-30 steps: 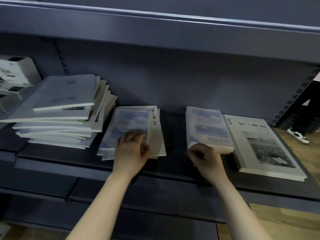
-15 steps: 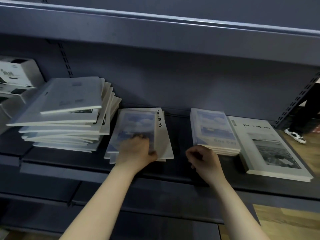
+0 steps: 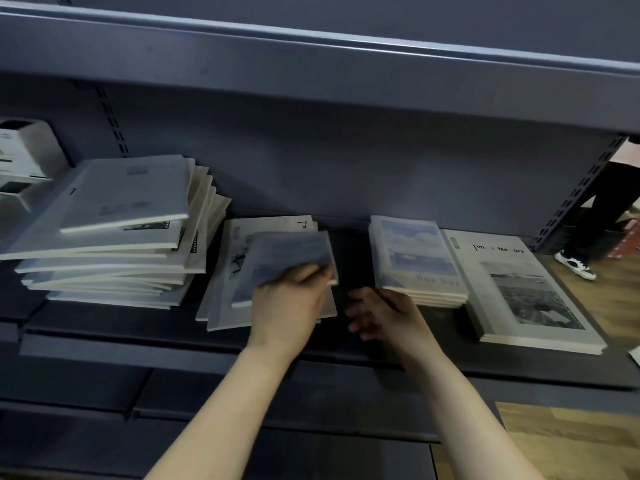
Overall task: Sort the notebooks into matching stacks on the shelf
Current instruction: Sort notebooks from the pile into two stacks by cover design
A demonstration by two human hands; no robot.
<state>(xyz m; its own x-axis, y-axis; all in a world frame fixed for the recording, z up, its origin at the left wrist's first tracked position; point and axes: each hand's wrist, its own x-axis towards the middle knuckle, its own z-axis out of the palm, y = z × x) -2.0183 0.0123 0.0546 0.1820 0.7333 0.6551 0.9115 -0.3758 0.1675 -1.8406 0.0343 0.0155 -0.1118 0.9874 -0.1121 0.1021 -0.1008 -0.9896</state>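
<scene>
Our left hand (image 3: 285, 306) is pinching the small sky-cover notebook (image 3: 291, 252) by its near edge, above the middle pile (image 3: 221, 292); right hand (image 3: 384, 320) is hovering loose, empty. We are judging it light, thin, slick.

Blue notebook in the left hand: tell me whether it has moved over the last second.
Yes. The blue notebook, gripped by the left hand, has lifted off the middle pile and shifted right, toward the One Day stack.
</scene>
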